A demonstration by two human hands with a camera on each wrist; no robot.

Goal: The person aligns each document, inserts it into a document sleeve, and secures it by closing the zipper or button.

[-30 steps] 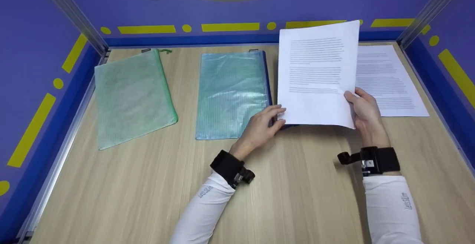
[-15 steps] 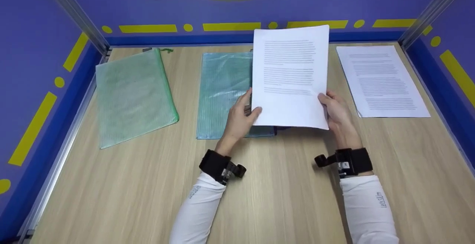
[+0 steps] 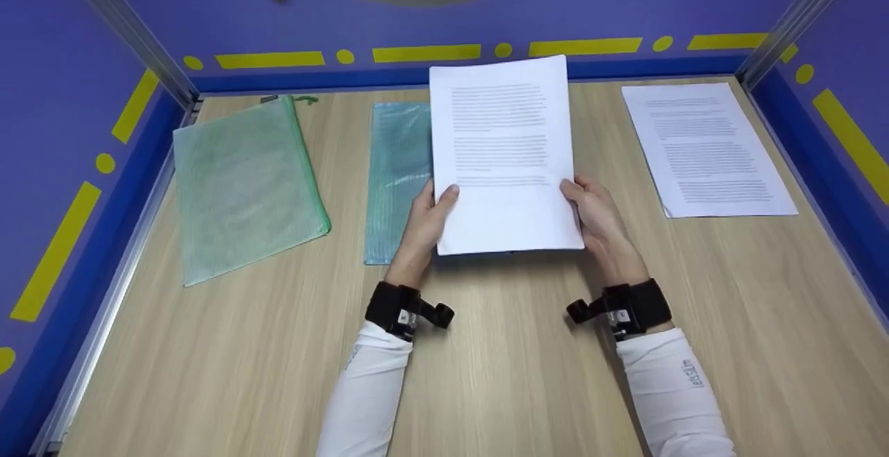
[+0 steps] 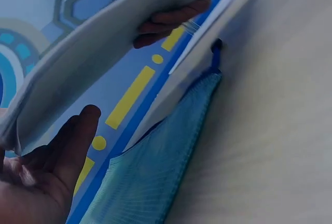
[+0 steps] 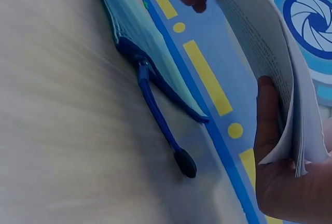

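A stack of printed paper [image 3: 501,217] is held up off the table at the centre of the head view, printed side toward me. My left hand [image 3: 418,229] holds its left edge, thumb on the front and fingers behind. On the opposite edge my right hand [image 3: 605,222] grips the stack the same way; several loose sheet edges show at its corner in the right wrist view. Behind and below the stack lies a blue zip pouch [image 3: 392,186], partly hidden. Its dark blue zipper pull [image 5: 158,112] hangs out over the table in the right wrist view.
A green mesh zip pouch [image 3: 246,189] lies tilted at the left of the wooden table [image 3: 514,367]. Another printed paper stack [image 3: 708,151] lies at the back right. Blue-purple walls [image 3: 389,23] enclose the back and both sides.
The held stack has moved left, from beside the blue pouch to over it. My left hand has gone from touching the stack's lower left corner to holding its left edge.
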